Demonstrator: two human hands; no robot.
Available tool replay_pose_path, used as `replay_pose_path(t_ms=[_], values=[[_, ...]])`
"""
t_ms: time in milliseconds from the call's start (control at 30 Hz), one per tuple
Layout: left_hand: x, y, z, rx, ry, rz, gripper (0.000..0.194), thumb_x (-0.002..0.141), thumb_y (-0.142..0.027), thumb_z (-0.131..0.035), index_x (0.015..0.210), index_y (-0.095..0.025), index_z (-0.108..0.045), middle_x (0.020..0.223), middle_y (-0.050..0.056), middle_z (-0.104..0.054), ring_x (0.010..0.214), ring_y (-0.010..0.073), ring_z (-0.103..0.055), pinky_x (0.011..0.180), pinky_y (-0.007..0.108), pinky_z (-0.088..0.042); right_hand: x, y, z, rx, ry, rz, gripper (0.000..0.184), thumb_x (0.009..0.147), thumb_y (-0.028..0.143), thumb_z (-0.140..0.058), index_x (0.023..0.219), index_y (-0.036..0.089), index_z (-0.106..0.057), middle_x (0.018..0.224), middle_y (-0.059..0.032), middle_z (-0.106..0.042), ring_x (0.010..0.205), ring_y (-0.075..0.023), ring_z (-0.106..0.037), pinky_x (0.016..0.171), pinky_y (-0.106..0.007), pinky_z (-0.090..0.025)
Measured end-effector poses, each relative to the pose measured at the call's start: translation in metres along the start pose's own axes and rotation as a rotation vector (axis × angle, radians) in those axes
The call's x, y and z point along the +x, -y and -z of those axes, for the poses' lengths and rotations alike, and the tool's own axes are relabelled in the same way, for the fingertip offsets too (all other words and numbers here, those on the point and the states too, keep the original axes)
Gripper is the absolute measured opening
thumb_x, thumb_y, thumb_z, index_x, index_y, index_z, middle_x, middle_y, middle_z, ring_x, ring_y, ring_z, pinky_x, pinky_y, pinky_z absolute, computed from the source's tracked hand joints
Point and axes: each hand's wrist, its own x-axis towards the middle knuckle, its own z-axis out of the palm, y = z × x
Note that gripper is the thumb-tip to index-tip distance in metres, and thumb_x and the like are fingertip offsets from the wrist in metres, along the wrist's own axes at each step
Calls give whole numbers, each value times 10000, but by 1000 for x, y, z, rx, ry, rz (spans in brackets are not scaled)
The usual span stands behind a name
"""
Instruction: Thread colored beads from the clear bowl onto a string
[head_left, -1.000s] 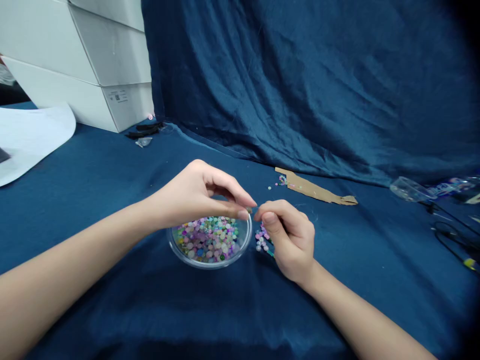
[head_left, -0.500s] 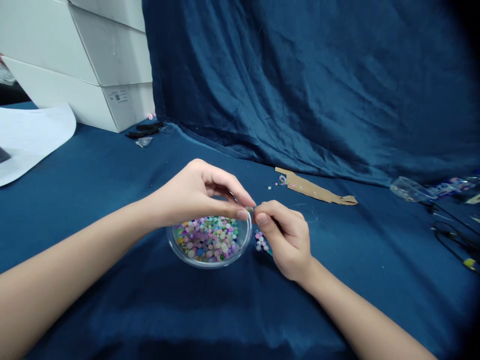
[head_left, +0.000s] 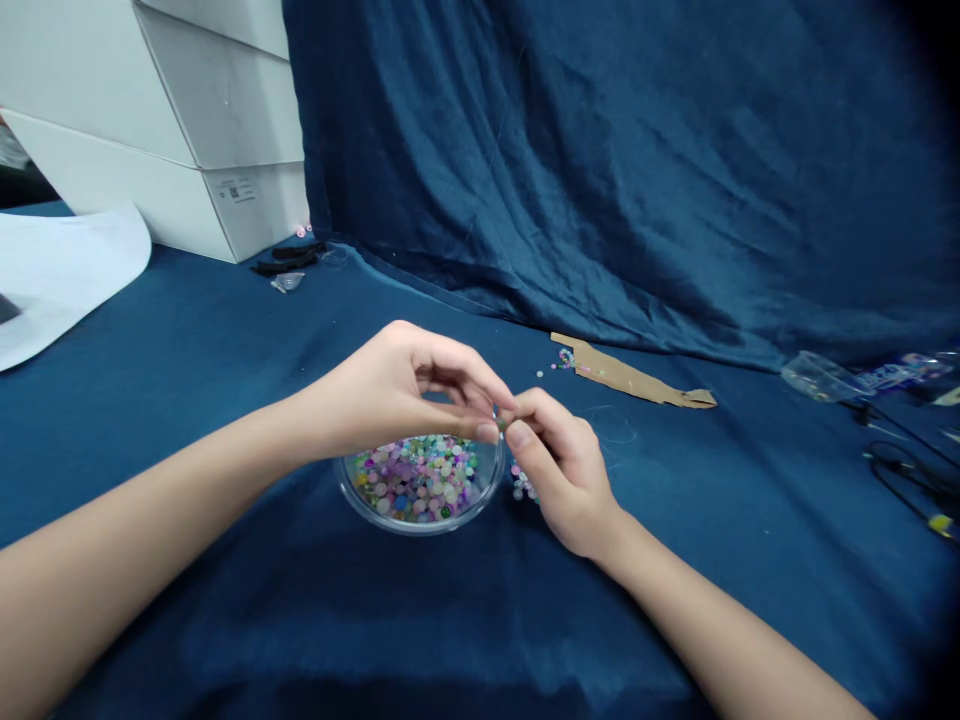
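Observation:
A clear round bowl (head_left: 360, 500) of small coloured beads sits on the blue cloth in front of me. My left hand (head_left: 390, 390) hovers over the bowl's far right rim, thumb and forefinger pinched on a small bead (head_left: 500, 421). My right hand (head_left: 562, 470) meets it fingertip to fingertip, pinched on a thin thread that is hard to see. A short strand of threaded beads (head_left: 520, 482) hangs under my right hand, partly hidden by it.
A strip of brown cardboard (head_left: 630, 378) with a few loose beads lies behind my hands. White boxes (head_left: 187, 120) and a white sheet (head_left: 60, 270) are at the far left. Clear plastic packets (head_left: 825, 378) and black cables (head_left: 907, 470) lie at the right. Blue cloth hangs behind.
My right hand has moved left and up until its fingertips touch those of my left hand at the bead. The left hand has barely moved.

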Motion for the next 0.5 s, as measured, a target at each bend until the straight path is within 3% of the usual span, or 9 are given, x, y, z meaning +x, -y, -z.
replay_pose_path(t_ms=[33, 100, 167, 233, 367, 433, 500], values=[[0, -2, -1, -17, -14, 2, 228, 787, -126, -923, 1001, -189, -875, 849, 0, -845, 833, 134, -806, 813, 177, -656, 0, -1, 0, 20, 2, -5, 95, 1109, 326, -606, 1083, 246, -650, 683, 79, -399, 576, -110, -372, 563, -268, -321], [-1, -6, -2, -30, -37, -12, 215, 780, -136, -932, 976, -193, -866, 840, -10, -836, 836, 135, -804, 820, 184, -655, -1, -3, 1, 44, 24, 13, 143, 1107, 348, -620, 1223, 269, -646, 723, 71, -419, 592, -118, -390, 572, -275, -338], [-2, -11, -1, -15, -42, -36, 190, 795, -173, -931, 966, -202, -855, 850, -14, -833, 846, 142, -803, 825, 195, -653, -1, -3, 1, 37, 48, 75, 92, 1123, 321, -593, 1147, 266, -663, 752, 54, -479, 623, -125, -438, 604, -287, -373], [-3, -15, 5, 52, -18, -55, 189, 840, -212, -905, 1018, -218, -842, 873, -16, -831, 859, 151, -802, 835, 217, -648, 0, -3, 1, 20, 32, 145, 163, 1138, 278, -558, 1010, 249, -656, 771, 34, -527, 668, -138, -486, 650, -305, -402], [-11, -18, 26, 581, 133, -111, 46, 927, -289, -816, 951, -250, -813, 1136, 16, -799, 1016, 175, -754, 902, 257, -587, 3, -5, 2, 1, -166, 218, 247, 1138, 258, -534, 922, 234, -651, 874, -12, -575, 849, -190, -583, 798, -360, -470], [-18, -18, 35, 829, 207, -47, 62, 909, -295, -807, 857, -262, -802, 1277, 20, -738, 1150, 212, -692, 936, 273, -553, 5, -7, 2, -2, -281, 224, 276, 1133, 251, -523, 892, 229, -658, 980, -44, -614, 995, -230, -628, 916, -413, -486], [-24, -18, 38, 936, 281, 67, 29, 877, -295, -812, 852, -282, -817, 1288, 19, -713, 1216, 241, -630, 951, 278, -531, 8, -8, 2, 21, -359, 213, 299, 1129, 252, -515, 865, 227, -653, 1022, -59, -621, 1049, -252, -633, 961, -443, -480]])
